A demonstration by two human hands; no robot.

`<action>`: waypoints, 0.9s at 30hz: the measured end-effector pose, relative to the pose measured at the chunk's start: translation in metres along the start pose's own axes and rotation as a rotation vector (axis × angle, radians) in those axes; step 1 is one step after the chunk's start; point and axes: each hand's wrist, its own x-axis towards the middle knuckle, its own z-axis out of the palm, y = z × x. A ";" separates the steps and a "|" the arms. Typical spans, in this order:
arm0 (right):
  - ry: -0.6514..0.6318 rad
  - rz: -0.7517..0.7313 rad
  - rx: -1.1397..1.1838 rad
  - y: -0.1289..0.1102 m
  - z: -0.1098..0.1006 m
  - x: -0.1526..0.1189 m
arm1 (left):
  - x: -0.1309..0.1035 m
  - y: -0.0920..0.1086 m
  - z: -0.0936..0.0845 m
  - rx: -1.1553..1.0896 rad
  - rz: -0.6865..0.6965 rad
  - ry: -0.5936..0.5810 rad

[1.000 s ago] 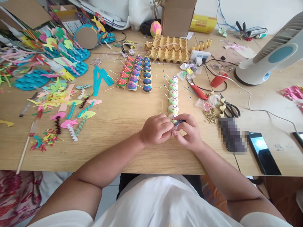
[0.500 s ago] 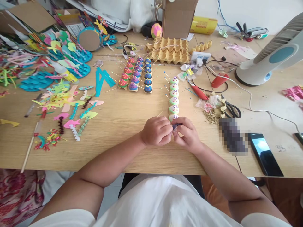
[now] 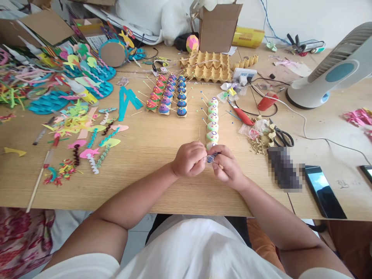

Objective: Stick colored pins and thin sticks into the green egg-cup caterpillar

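Observation:
Between my two hands is a small dark piece in clear plastic (image 3: 211, 158). My left hand (image 3: 190, 159) is closed with its fingertips pinching the left edge of the plastic. On the other side my right hand (image 3: 228, 164) pinches it between thumb and fingers. Just beyond my hands runs a white and light-green egg-carton strip (image 3: 212, 126) with painted rings and pins sticking out on its left; its near end is partly hidden by my hands. Farther left stand a red strip (image 3: 154, 95), a purple strip (image 3: 165, 100) and a blue strip (image 3: 181, 101), also with pins.
Paper shapes and twisted stems (image 3: 93, 135) spread over the left side. Egg trays (image 3: 210, 68) lie at the back. To the right are a red cutter (image 3: 244, 115), scissors (image 3: 283, 135), a phone (image 3: 325, 192), a red cup-like object (image 3: 267, 101) and a white fan (image 3: 308, 91) with cables.
My hands have shifted slightly apart, and more of the clear plastic with the dark piece shows between them. The camera view has moved a little.

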 end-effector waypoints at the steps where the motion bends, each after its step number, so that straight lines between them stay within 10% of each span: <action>1: -0.003 0.003 -0.001 0.001 0.000 0.000 | 0.000 -0.001 0.000 -0.006 -0.018 -0.007; 12: 0.170 0.141 -0.145 0.009 -0.009 0.002 | -0.005 -0.003 0.002 0.225 0.065 0.073; 27: 0.084 0.252 0.137 0.020 -0.009 -0.003 | -0.007 -0.005 -0.001 0.345 0.016 0.152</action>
